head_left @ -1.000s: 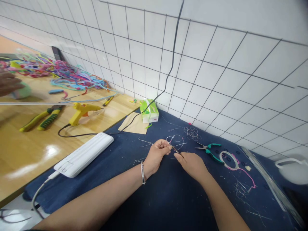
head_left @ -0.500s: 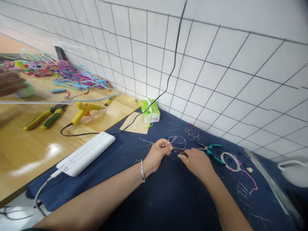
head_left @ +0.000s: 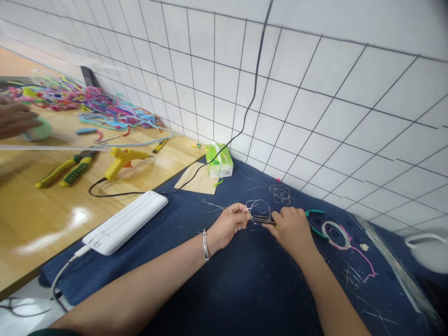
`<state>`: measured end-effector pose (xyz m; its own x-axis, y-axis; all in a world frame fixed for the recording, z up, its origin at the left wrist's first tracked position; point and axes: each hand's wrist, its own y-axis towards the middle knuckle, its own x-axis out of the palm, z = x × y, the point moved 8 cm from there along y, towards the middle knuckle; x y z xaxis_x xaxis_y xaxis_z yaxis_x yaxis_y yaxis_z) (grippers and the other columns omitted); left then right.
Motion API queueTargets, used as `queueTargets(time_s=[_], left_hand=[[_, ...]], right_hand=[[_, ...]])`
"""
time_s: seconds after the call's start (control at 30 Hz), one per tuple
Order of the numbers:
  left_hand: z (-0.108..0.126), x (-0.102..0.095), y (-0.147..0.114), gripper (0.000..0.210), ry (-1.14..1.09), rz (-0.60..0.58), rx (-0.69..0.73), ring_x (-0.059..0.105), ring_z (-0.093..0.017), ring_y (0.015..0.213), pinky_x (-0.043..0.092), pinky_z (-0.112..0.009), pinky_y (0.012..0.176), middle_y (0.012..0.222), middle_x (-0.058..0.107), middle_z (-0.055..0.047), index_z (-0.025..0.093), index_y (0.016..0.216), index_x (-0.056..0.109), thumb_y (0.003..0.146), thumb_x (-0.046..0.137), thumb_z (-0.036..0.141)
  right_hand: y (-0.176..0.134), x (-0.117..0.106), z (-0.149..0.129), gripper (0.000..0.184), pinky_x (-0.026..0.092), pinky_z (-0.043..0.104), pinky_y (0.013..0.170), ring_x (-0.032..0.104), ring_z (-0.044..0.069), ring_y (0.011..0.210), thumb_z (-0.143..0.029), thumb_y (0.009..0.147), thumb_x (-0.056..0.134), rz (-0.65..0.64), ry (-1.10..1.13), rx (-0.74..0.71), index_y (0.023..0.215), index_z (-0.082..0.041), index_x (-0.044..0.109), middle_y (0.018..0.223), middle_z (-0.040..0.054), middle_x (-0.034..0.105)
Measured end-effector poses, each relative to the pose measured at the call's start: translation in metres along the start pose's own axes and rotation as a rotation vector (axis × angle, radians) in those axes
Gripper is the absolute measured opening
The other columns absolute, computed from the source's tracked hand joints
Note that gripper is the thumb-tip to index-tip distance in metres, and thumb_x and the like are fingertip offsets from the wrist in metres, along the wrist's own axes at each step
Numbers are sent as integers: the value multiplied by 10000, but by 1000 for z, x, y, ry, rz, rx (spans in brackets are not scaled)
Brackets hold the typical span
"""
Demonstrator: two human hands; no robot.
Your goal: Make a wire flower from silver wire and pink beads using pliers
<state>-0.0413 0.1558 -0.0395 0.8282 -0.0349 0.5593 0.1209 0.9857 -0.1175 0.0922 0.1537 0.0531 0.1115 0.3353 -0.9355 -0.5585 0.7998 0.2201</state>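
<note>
My left hand pinches a thin wire ring at its left side, with the fingertips pressed together. The ring is silvery with small pink spots and stands just beyond my fingers. In my right hand is a pair of pliers, its dark jaws pointing left at the wire by my left fingertips. Most of the pliers' handles are hidden in my palm. Whether the jaws grip the wire is too small to tell. Behind my right hand lie teal-handled pliers, partly covered.
Coiled wire, a pink-and-white ring and wire scraps lie on the dark cloth. Leftward are a white power strip, a yellow glue gun, yellow-green pliers and another person's hand. A tissue pack stands by the wall.
My right hand has shifted slightly right and up and turned, so the pliers lie more level and cover part of the teal-handled pliers. My left hand keeps pinching the wire ring.
</note>
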Motion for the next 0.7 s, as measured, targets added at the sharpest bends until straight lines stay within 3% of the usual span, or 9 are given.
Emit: queueTargets(time_s=[0.5, 0.7], left_hand=[[-3, 10, -3, 176, -31, -112, -89, 507, -70, 519, 382, -206, 519, 659, 538, 16, 151, 804, 556, 671, 672, 138], [-4, 12, -3, 171, -35, -139, -93, 505, -62, 519, 383, -203, 523, 676, 541, 17, 147, 806, 555, 680, 670, 134]], right_hand=[[-1, -7, 1, 282, 215, 340, 698, 389, 209, 764, -423, 794, 533, 149, -36, -59, 919, -187, 624, 739, 73, 501], [-2, -7, 1, 273, 225, 350, 706, 390, 218, 780, -402, 798, 531, 149, -50, -67, 945, -186, 612, 753, 75, 499]])
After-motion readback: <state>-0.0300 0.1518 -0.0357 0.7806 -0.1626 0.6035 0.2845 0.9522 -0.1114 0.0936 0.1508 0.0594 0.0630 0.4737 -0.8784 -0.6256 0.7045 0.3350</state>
